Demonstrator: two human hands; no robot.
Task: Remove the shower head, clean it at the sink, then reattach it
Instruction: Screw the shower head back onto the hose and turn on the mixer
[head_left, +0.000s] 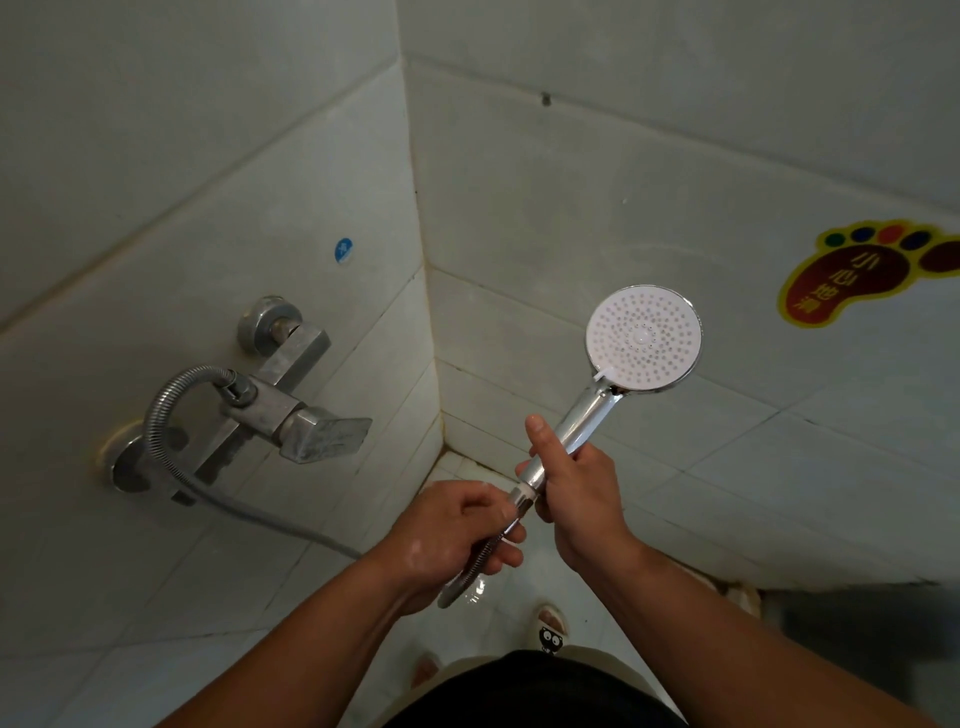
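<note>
The right hand (576, 480) is gripping the shower head (641, 340) by its chrome handle, face up near the corner; the left hand (457, 540) is pinching the hose (488, 545) at the joint.

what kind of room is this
Most likely a bathroom shower corner: two white tiled walls meet here, a metal mixer tap is fixed to one, and a flexible hose runs from it towards a handheld shower head.
</note>
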